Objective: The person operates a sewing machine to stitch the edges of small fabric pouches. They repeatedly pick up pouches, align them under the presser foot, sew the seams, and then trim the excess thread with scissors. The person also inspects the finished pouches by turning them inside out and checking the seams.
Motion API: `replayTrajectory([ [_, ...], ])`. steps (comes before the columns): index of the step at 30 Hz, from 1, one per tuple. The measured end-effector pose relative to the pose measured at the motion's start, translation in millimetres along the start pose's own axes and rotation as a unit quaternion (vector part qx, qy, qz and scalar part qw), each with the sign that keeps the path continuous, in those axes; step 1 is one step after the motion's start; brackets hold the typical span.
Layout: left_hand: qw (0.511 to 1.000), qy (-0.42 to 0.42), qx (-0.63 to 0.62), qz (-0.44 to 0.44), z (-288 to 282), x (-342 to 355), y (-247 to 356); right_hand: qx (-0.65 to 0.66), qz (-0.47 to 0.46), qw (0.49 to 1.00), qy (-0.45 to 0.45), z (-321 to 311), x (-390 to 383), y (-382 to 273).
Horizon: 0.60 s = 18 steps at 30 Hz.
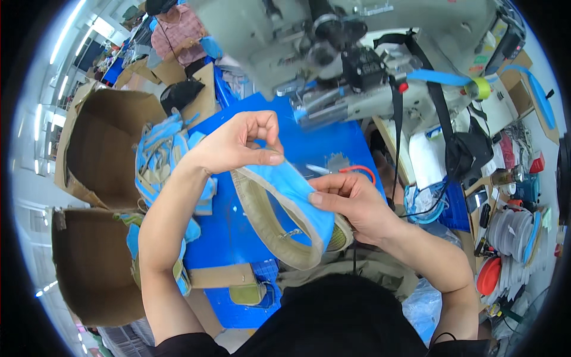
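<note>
we've got both hands, left hand (238,143) & right hand (348,199), pinched shut on the blue strap piece (291,205) w/ tan edging, looks like mid-inspection, prob needs turning next.

Workshop station: background layout.
Blue worktable (238,238) at centre; grey industrial sewing machine (357,65) at 12 o'clock. Open cardboard boxes (101,149) at 9 o'clock. Ceiling strip lights (71,30) at 10 o'clock. Another person (175,30) seated at 11 o'clock. Stacked discs and small tools (511,232) at 3 o'clock.
</note>
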<state>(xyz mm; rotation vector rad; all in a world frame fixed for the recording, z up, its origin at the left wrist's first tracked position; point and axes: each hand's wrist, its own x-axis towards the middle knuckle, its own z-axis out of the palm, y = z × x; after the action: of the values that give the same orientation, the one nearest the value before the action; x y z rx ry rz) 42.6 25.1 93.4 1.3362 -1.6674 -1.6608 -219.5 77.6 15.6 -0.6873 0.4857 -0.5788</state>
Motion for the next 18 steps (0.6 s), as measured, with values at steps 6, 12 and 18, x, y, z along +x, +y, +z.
replayTrajectory([
  [6, 0.995, 0.054, 0.087, 0.002, -47.3, 39.4, -8.9, 0.035, -0.015, 0.999, 0.035, -8.4, 41.3, -27.5],
  [12, 0.994, 0.084, 0.061, 0.042, -45.7, 47.7, 7.6, 0.052, -0.029, 0.997, 0.046, -8.5, 50.8, -33.3],
  [18, 0.987, 0.089, 0.119, 0.054, -56.6, 54.4, -5.3, 0.065, -0.043, 0.996, 0.045, -10.8, 55.4, -30.9],
])
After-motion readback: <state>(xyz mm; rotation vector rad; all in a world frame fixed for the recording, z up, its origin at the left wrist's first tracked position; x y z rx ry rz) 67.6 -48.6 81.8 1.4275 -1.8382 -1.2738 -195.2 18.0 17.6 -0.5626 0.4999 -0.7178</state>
